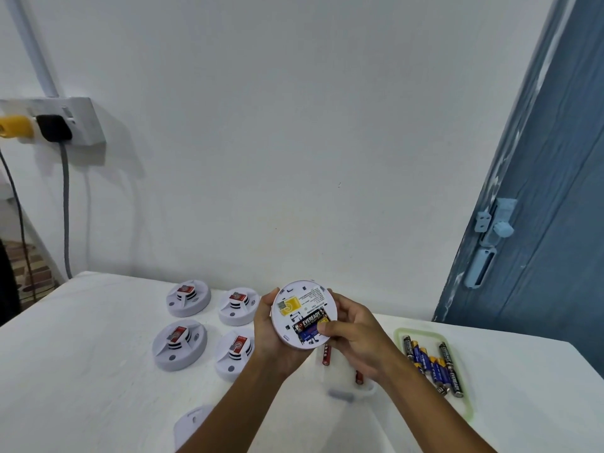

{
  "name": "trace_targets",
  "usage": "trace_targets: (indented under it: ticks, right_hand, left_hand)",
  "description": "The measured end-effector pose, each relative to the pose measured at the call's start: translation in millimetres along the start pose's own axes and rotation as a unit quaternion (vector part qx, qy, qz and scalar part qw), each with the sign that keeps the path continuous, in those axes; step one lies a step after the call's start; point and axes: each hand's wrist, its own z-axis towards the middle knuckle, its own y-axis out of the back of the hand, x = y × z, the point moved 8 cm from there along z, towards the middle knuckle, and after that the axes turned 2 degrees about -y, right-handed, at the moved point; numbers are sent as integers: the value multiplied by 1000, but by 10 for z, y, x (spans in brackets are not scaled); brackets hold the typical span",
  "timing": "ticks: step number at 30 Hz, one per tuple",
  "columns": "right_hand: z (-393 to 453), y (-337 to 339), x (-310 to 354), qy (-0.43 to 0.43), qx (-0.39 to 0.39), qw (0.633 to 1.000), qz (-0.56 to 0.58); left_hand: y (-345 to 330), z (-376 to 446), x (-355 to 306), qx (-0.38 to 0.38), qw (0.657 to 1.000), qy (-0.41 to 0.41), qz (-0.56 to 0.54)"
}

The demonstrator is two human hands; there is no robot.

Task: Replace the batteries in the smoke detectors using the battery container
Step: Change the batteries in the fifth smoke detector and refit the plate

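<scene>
Centre frame | smoke detector (pixel 299 313) gripped by left hand (pixel 271 335) | right hand (pixel 353 338) thumb pressed on battery (pixel 309 322), long axis rising rightward | battery container (pixel 465 407) lower right, nearer right hand

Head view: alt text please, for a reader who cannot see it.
Left hand holds an upturned smoke detector while the right hand presses a battery into its compartment. Four more detectors sit on the white table, left; a container of batteries lies right.
</scene>
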Motion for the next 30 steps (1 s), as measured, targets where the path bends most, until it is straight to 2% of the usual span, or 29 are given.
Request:
trace_targets:
  ticks: [30]
  right_hand:
    - [-35, 11, -60, -10, -2, 1000, -8]
  left_hand:
    - [41, -22, -7, 2, 1000, -1, 19]
